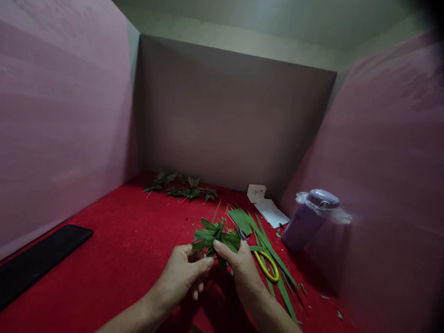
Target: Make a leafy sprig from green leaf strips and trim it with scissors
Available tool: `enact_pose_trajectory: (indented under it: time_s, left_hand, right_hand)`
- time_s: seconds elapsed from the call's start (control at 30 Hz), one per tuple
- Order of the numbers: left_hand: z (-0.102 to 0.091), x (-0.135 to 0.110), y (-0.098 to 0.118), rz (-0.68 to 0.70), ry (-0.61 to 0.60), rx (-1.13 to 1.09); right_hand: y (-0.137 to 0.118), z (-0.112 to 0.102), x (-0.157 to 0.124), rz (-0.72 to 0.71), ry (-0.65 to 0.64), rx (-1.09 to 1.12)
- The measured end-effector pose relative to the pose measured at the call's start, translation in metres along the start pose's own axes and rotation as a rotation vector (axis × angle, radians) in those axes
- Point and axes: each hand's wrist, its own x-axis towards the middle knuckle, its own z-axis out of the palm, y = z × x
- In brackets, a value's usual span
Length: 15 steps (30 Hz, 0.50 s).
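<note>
A rosette-like bundle of folded green leaf strips is held up just above the red cloth. My right hand grips its right side, with the thumb pressed on the front near the middle. At the lower left edge of the bundle is my left hand, its thumb and forefinger closed on the leaf there; its other fingers curl below. Right beside my right hand lie scissors with yellow handles, partly hidden by the hand and leaf strips. Long green leaf strips and a wider cut leaf piece lie around them.
Lobed leaf sprigs lie at the back of the red cloth. White papers and a purple lidded container with clear plastic stand at right. A black flat object lies left. Pink walls flank both sides.
</note>
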Motion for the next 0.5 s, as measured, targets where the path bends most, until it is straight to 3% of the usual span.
enact_pose_trajectory:
  time_s: [0.13, 0.3, 0.37, 0.5]
  left_hand:
    - [-0.003, 0.002, -0.001, -0.004, -0.009, -0.062]
    - [-0.008, 0.009, -0.006, 0.036, 0.01, -0.106]
    - [-0.01, 0.012, -0.007, 0.03, 0.024, -0.114]
    - [-0.013, 0.016, -0.007, 0.03, 0.069, -0.118]
  right_hand:
    - [0.0, -0.004, 0.003, -0.058, 0.013, 0.006]
    - [0.005, -0.012, 0.01, -0.141, 0.324, 0.041]
    - [0.004, -0.013, 0.01, -0.178, 0.387, 0.041]
    - [-0.012, -0.003, -0.002, -0.263, 0.301, 0.018]
